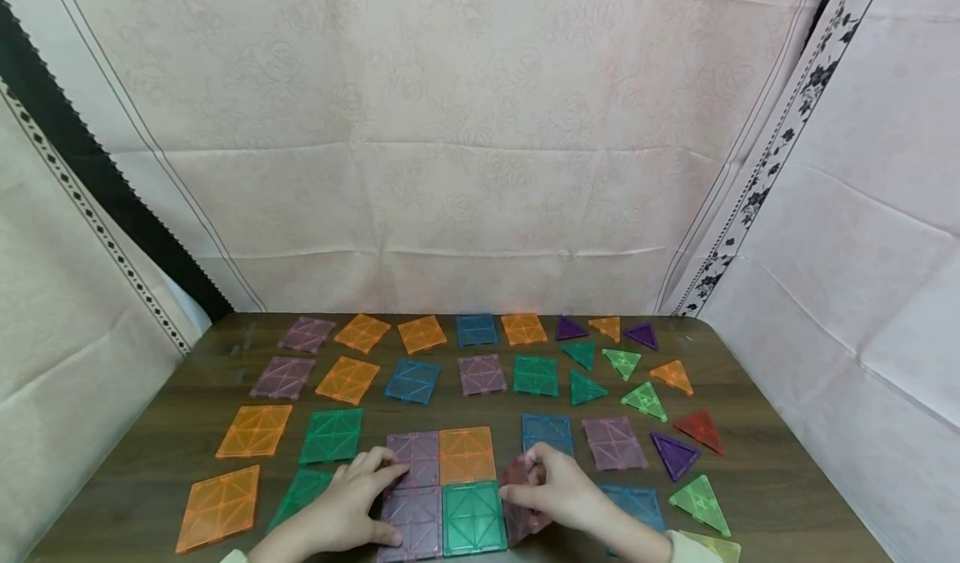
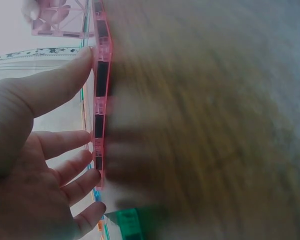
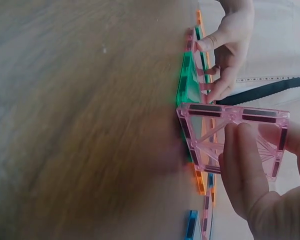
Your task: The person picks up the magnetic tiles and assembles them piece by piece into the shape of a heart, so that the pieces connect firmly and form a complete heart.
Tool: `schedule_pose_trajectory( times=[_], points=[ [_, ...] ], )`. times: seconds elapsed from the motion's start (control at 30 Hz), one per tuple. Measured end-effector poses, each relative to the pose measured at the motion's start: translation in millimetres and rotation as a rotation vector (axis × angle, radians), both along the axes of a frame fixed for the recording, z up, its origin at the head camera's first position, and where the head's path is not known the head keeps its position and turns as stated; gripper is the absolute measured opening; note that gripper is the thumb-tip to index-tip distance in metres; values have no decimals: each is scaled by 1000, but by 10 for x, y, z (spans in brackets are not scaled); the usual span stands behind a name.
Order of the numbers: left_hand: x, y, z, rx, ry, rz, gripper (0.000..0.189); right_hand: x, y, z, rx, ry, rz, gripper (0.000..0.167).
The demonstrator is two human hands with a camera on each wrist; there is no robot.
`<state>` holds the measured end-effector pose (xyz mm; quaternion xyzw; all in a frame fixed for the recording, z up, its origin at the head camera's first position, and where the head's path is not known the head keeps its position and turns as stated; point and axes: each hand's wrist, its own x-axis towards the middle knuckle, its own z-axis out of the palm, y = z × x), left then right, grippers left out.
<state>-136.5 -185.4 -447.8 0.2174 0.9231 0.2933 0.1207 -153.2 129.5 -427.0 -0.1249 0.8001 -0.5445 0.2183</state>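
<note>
Four magnetic tiles lie joined edge to edge in front of me: an orange square (image 1: pixel 467 455), a green square (image 1: pixel 474 519), an upper pinkish-purple square (image 1: pixel 420 456) and a lower one (image 1: pixel 417 523). With fingers spread, my left hand (image 1: pixel 341 500) rests against the left edge of this block. My right hand (image 1: pixel 562 488) pinches a translucent pink square tile (image 3: pixel 211 137), thumb on one face and fingers on the other. That tile is tilted up, its lower edge at the green square's right side. In the left wrist view, thumb and fingers touch a pink tile's edge (image 2: pixel 102 80).
Loose square tiles lie around the block, such as an orange one (image 1: pixel 219 506) at left and a blue one (image 1: pixel 633 506) partly under my right forearm. Several triangles, including a red one (image 1: pixel 700 430), lie at right. White cloth (image 1: pixel 465 130) hangs behind the table.
</note>
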Motion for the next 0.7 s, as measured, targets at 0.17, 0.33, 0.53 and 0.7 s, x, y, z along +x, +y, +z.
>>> schedule_pose_trajectory(
  times=[0.17,0.33,0.53,0.7],
  points=[
    [-2,2,-2,2,2,0,84,15,-54,-13,-25,10,26,35],
    [-3,2,-3,-3,6,0,84,28,-95,-10,-29,-14,35,35],
    [-1,2,-2,-7,5,0,84,41,-101,-6,-22,-12,45,35],
    [0,2,-2,-4,3,0,84,22,-65,18,16,-7,48,39]
  ],
)
